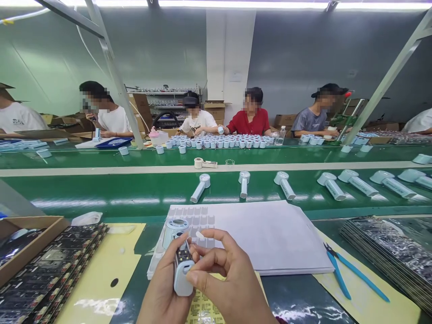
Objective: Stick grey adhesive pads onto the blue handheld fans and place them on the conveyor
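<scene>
A light-blue handheld fan (184,283) lies in my left hand (165,276), its handle end toward me and its round head (175,227) pointing away. Along the handle a dark circuit board (184,254) shows uncovered. My left fingers are wrapped round the handle. My right hand (226,274) is closed at the handle's near end, thumb and a finger pinching its edge. A small white piece (200,235) shows by my raised right index fingertip; I cannot tell what it is. Beneath the hands are a stack of white sheets (259,234) and a yellow printed sheet (205,308).
Blue-handled cutters (357,274) lie at right beside stacked circuit boards (388,256). More circuit boards (50,265) and a cardboard box (33,220) stand at left. Several finished-looking fans (243,182) lie on the green conveyor (101,193). Co-workers sit across it behind rows of fan heads (219,141).
</scene>
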`<state>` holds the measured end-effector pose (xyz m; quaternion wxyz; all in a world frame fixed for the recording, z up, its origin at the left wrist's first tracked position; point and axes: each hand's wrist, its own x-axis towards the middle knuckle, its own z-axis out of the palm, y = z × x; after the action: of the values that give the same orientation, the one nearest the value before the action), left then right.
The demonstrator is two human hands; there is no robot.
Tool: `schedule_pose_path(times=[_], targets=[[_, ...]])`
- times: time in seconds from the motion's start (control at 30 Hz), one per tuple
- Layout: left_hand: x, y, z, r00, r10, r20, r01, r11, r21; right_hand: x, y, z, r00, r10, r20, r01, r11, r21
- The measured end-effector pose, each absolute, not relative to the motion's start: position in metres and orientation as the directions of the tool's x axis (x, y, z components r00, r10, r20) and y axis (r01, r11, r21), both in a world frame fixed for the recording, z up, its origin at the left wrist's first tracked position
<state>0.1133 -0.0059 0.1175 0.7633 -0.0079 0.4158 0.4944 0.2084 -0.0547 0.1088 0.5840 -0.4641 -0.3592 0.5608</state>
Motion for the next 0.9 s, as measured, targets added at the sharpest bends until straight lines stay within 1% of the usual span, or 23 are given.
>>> schedule_pose_path(times=[0.23,0.37,0.43,0.53,0.57,0.6,0.63,0.7,0.73,0.77,0.8,0.83,0.9], targets=[[0.112,-0.007,0.113,0.186,0.741,-0.645,-0.774,0.515,0.369,0.208,-0.055,0.108,0.118,0.989,-0.092,-0.306,-0.052,-0.951],[0.113,-0.009,0.112,0.226,0.737,-0.638,-0.790,0.521,0.323,0.206,-0.058,0.107,0.130,0.988,-0.079,-0.261,-0.043,-0.964],[0.114,-0.012,0.115,0.213,0.735,-0.643,-0.808,0.502,0.307,0.203,-0.062,0.107,0.159,0.987,-0.027,-0.179,0.002,-0.984],[0.116,-0.018,0.121,0.158,0.730,-0.665,-0.818,0.474,0.327,0.201,-0.068,0.108,0.240,0.961,0.135,0.022,0.134,-0.991],[0.117,-0.020,0.123,0.142,0.721,-0.678,-0.809,0.479,0.339,0.201,-0.069,0.109,0.265,0.952,0.151,0.066,0.138,-0.988],[0.117,-0.023,0.124,0.133,0.711,-0.691,-0.791,0.496,0.358,0.202,-0.070,0.109,0.277,0.953,0.124,0.073,0.108,-0.992],[0.117,-0.025,0.125,0.127,0.697,-0.705,-0.766,0.521,0.378,0.204,-0.070,0.109,0.270,0.961,0.065,0.040,0.056,-0.998],[0.116,-0.029,0.126,0.125,0.680,-0.723,-0.707,0.572,0.416,0.211,-0.069,0.106,0.200,0.978,-0.061,-0.108,-0.040,-0.993],[0.114,-0.031,0.126,0.126,0.675,-0.727,-0.669,0.599,0.440,0.217,-0.069,0.102,0.156,0.984,-0.089,-0.183,-0.059,-0.981],[0.113,-0.034,0.125,0.119,0.680,-0.724,-0.624,0.618,0.477,0.223,-0.070,0.098,0.131,0.987,-0.088,-0.230,-0.056,-0.972],[0.111,-0.036,0.125,0.104,0.698,-0.709,-0.574,0.624,0.530,0.231,-0.071,0.093,0.129,0.989,-0.073,-0.241,-0.040,-0.970],[0.109,-0.039,0.124,0.082,0.726,-0.682,-0.515,0.617,0.595,0.239,-0.073,0.087,0.144,0.988,-0.060,-0.216,-0.027,-0.976],[0.105,-0.044,0.119,0.035,0.803,-0.595,-0.363,0.565,0.741,0.254,-0.081,0.076,0.190,0.981,-0.032,-0.089,-0.015,-0.996]])
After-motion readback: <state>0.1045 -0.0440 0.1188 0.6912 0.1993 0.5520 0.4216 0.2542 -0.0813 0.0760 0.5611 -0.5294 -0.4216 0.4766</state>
